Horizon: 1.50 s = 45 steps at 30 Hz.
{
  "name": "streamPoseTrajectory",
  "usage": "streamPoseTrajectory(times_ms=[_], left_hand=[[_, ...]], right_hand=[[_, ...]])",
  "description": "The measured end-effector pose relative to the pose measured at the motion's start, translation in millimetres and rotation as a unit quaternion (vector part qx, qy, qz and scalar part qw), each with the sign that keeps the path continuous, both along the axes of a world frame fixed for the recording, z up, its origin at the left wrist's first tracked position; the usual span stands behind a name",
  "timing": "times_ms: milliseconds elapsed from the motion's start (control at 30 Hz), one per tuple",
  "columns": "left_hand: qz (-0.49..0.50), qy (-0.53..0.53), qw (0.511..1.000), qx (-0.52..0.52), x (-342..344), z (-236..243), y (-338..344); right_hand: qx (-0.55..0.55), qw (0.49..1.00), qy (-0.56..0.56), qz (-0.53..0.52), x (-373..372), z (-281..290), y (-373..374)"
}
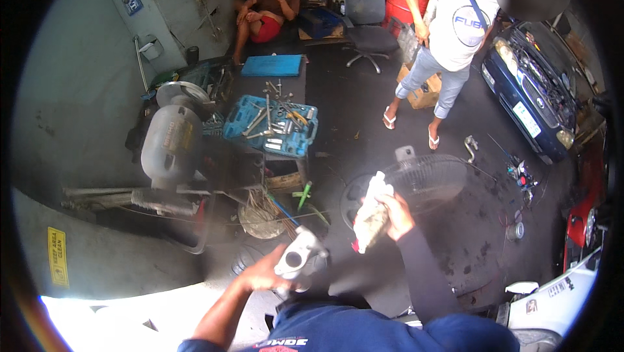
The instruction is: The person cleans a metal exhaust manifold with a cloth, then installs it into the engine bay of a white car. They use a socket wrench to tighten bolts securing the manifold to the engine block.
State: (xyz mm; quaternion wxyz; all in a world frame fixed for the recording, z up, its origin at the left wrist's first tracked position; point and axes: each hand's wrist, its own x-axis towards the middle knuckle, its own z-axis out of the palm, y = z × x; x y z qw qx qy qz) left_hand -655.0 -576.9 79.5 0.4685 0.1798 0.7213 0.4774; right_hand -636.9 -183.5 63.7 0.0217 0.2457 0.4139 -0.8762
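My left hand [263,273] is closed around a cast metal fitting [300,252] with a round opening facing up. A little to the right and farther out, my right hand [395,214] grips a whitish, bottle-shaped thing [372,217]. It is tilted, narrow and bright white at its upper end, with a touch of red at its lower end; I cannot make out its exact kind. The two held things are apart. Just beyond my right hand stands a round black fan [429,183], partly hidden by that hand.
A blue tool case [302,134] with loose wrenches lies left of centre, beside a grey bench grinder [172,141]. One person [448,33] stands ahead; another [273,11] sits at the back. An office chair [367,20] and a dark blue car front [530,92] are farther off.
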Motion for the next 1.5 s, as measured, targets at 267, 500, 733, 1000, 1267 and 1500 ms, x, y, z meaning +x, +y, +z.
streamPoseTrajectory(times_ms=[267, 500, 733, 1000, 1267, 1500], left_hand=[[-0.411, 0.146, 0.880, 0.187, 89, 56, 242], [-0.517, 0.090, 0.818, 0.235, 186, 41, 312], [-0.497, -0.013, 0.837, 0.228, 148, 23, 352], [-0.390, 0.004, 0.847, 0.362, 75, -12, 384], [-0.335, -0.102, 0.876, 0.332, 38, -21, 394], [-0.387, -0.133, 0.861, 0.302, 32, -9, 402]], right_hand=[[0.106, 0.940, 0.017, -0.324, 259, -13, 37], [0.188, 0.866, 0.053, -0.461, 394, -11, 28], [0.264, 0.758, -0.135, -0.582, 459, 21, 73], [0.695, 0.584, -0.378, -0.182, 423, 43, 78], [0.093, 0.740, -0.305, -0.592, 289, 97, 42], [0.026, 0.720, -0.308, -0.621, 252, 122, 22]])
